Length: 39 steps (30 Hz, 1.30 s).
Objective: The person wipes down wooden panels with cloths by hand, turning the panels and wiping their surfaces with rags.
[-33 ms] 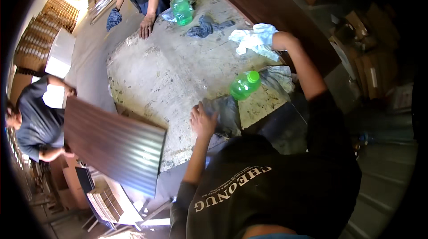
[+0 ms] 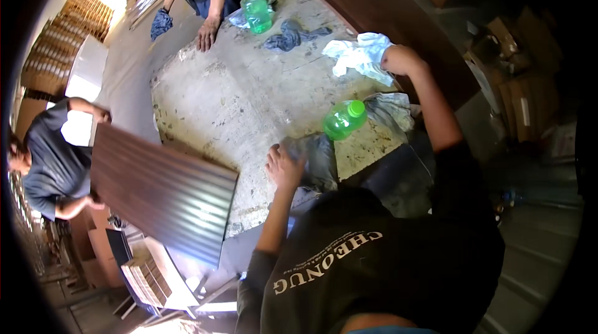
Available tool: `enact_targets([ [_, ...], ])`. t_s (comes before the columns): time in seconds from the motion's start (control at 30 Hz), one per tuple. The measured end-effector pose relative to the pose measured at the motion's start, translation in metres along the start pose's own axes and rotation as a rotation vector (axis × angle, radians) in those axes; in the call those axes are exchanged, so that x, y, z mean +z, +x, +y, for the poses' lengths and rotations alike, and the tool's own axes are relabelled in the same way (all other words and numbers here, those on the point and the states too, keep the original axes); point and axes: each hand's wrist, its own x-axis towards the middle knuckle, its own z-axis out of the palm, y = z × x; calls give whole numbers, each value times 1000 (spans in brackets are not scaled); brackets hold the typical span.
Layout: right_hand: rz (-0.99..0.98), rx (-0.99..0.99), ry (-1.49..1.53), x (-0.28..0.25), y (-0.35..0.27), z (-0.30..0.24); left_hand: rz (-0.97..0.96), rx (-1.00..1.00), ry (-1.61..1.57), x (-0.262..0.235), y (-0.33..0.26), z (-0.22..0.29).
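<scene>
My left hand [image 2: 285, 167] rests on the worn, stained pale tabletop [image 2: 205, 97], fingers apart, at the left edge of a dark grey cloth [image 2: 316, 161]. My right hand [image 2: 402, 61] is closed on a bunched white cloth [image 2: 361, 53], reached out to the far right beside a dark brown panel [image 2: 398, 19]. Between my hands stands a green bottle with a green cap [image 2: 344, 120]. A crumpled greyish rag [image 2: 392, 109] lies just right of the bottle.
A co-worker [image 2: 53, 159] at left holds a brown panel [image 2: 165, 190] tilted against the table's near-left edge. Another person's hand [image 2: 207, 33] rests at the far edge, near a green bottle [image 2: 255, 10] and a blue-grey rag [image 2: 293, 36]. Cardboard [image 2: 520, 97] is stacked at right.
The panel held by the co-worker at left has risen slightly, and that person's hands with it. The whole view has shifted a little; my hands keep their places.
</scene>
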Motion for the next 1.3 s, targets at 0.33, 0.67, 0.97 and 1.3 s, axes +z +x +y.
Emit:
enact_targets([
  [0.33, -456, -364, 1622, 131, -167, -156, 59, -153, -637, -50, -39, 24],
  [0.67, -642, -448, 1911, 122, -136, -289, 224, -160, -927, -112, -68, -26],
  [0.97, -571, -834, 1535, 4, -40, -378, 216, 95, -1162, -244, -11, -180],
  [1.3, -164, -926, 354, 31, -58, -367, 262, 195, -459, -211, -54, -288],
])
